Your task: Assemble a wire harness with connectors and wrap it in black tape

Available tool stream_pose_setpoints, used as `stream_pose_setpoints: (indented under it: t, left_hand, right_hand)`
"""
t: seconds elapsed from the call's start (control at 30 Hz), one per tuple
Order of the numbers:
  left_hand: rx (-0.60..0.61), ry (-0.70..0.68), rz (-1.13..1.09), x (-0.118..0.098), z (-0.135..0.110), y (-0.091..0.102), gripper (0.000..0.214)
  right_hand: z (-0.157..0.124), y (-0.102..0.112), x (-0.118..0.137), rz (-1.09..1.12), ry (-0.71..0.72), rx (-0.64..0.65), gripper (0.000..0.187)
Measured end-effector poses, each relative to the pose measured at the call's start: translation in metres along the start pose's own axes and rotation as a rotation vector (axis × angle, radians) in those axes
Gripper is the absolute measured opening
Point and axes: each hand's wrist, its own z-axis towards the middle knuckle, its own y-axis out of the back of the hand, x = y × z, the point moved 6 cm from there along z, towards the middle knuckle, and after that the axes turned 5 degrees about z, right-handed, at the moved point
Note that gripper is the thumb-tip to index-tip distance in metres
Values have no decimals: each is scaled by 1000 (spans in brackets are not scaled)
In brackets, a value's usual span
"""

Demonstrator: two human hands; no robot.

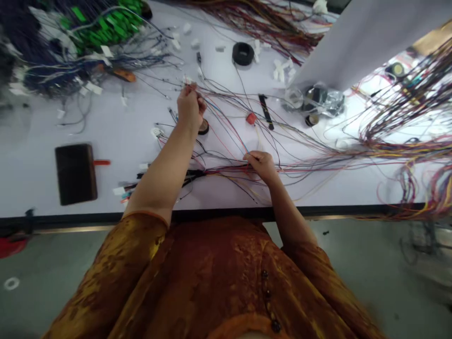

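My left hand [190, 106] reaches out over the white table [116, 122], its fingers pinched on the ends of thin wires [226, 106] that fan out to the right. Nearer the table's front edge, my right hand [260, 165] is closed around a bundle of coloured wires [226, 169] lying across the table. The bundle runs from a dark taped end [192, 175] on the left towards a thick mass of wires [406, 150] on the right. A small roll of tape [204, 127] lies just beside my left wrist.
A dark flat case [76, 173] lies at the front left. Green connectors with tangled blue wires [102, 28] fill the back left. A black tape roll [243, 53], a red clip [251, 118], a black strip [265, 111] and shiny tape rolls [318, 99] sit further back. A white panel [367, 37] rises at right.
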Motion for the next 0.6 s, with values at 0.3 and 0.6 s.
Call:
stream_pose_setpoints:
  t: [0.3,0.6]
  left_hand:
    - [623,142,476,-9,-15,5,14]
    - [440,-483,375,-71,-40,46,16]
  right_hand:
    - [3,5,-1,-59,-133,-117,31]
    - [7,4,-5,-287,-146,-102,35]
